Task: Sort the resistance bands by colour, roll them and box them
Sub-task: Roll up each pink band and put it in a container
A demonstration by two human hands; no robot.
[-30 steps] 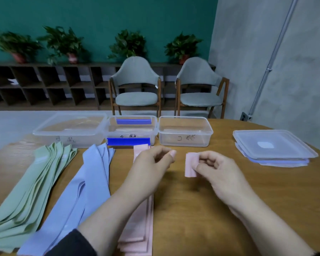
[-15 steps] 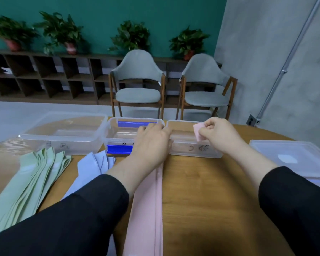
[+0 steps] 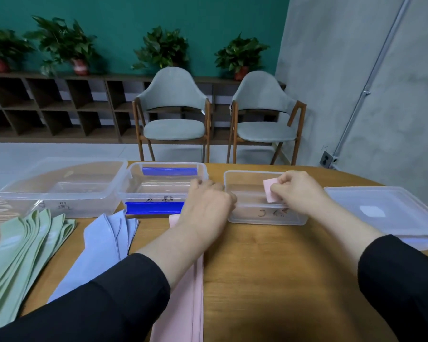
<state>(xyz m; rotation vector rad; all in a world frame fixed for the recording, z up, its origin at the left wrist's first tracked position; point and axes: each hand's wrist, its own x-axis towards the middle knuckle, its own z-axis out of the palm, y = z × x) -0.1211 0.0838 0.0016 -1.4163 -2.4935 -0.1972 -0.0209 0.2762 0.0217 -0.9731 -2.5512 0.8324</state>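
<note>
Pinching upright pink roll (image 3: 269,191) inside right box (image 3: 266,219), right hand (image 3: 297,191).

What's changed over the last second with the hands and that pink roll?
The right hand carried the rolled pink band forward from over the table into the right-hand clear box, still pinching it. The left hand moved forward between the boxes. The green bands, blue bands and lids stayed put.
</note>
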